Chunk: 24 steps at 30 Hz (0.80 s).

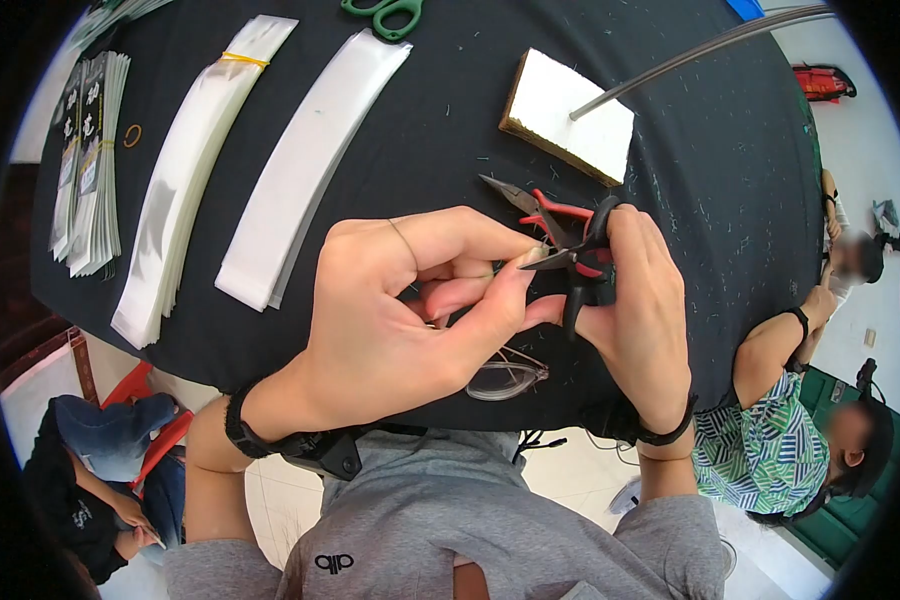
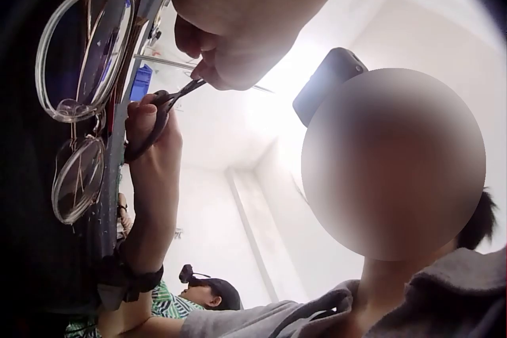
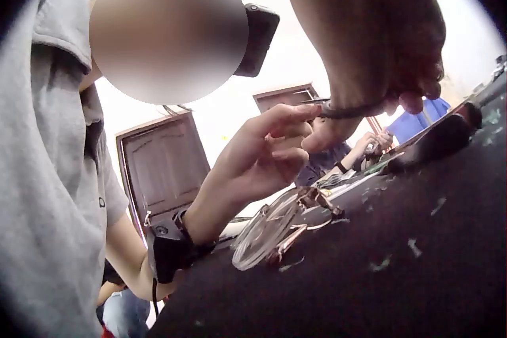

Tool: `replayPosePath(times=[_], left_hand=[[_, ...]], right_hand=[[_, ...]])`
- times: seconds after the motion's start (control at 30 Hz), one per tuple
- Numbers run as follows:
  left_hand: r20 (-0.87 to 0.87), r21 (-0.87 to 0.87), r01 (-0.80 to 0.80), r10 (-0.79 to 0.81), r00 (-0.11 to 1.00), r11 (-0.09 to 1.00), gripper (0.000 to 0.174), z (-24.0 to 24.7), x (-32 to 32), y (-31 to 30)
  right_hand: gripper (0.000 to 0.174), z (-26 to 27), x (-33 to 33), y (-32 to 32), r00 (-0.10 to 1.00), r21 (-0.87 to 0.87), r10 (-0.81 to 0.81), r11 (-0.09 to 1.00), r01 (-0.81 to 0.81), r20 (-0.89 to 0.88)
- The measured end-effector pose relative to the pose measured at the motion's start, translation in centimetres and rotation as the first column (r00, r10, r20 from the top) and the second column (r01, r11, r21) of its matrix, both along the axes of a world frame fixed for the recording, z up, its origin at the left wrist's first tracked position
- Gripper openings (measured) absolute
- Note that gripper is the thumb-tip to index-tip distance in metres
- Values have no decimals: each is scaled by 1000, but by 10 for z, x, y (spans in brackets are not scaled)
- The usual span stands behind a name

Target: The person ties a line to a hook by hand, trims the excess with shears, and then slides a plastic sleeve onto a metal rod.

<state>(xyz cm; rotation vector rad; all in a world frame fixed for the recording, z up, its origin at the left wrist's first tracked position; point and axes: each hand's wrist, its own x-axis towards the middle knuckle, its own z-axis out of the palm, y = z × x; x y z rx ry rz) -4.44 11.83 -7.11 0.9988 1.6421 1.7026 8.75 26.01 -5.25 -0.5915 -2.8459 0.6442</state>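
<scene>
My left hand (image 1: 410, 310) pinches a tiny piece between thumb and forefinger; its kind I cannot tell. A thin dark strand crosses the back of that hand near the forefinger knuckle. My right hand (image 1: 650, 310) grips small scissors (image 1: 577, 258) by their black loops, with the blades pointing left, right at the left fingertips. In the left wrist view, the scissors' loop (image 2: 161, 133) circles the right thumb side. Just beyond the scissors lie red-handled pliers (image 1: 515, 196) with pointed jaws. A pair of glasses (image 1: 505, 381) rests on the black cloth below both hands.
A white foam block (image 1: 578, 105) with thin metal rods (image 1: 670, 68) stuck in it stands beyond the pliers. To the left lie stacks of clear sleeves (image 1: 315, 165), banded sleeves (image 1: 195, 170), printed packets (image 1: 90, 165) and green-handled scissors (image 1: 398, 14). People sit at both sides.
</scene>
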Motion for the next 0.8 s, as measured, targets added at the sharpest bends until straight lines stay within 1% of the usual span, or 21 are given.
replayPosePath(times=[0.17, 0.23, 0.33, 0.5, 0.8], left_hand=[[9, 7, -4, 4, 1000, 1000, 16, -1, 1, 0], [-38, 3, 3, -3, 999, 1000, 17, 0, 0, 0], [-63, 18, 4, -3, 998, 1000, 16, 0, 0, 1], [-60, 11, -2, 3, 998, 1000, 15, 0, 0, 1], [-85, 8, -6, 7, 996, 1000, 13, 0, 0, 1]], right_hand=[[58, 2, 0, -1, 1000, 43, 14, 999, -13, -5], [57, 1, 1, -1, 1000, 43, 11, 999, -10, -4], [56, 1, 1, -1, 1000, 46, 9, 999, -8, -6], [54, 2, 3, -1, 1000, 62, 16, 998, -16, -4], [49, 3, 3, -2, 999, 78, -31, 996, 33, -20]])
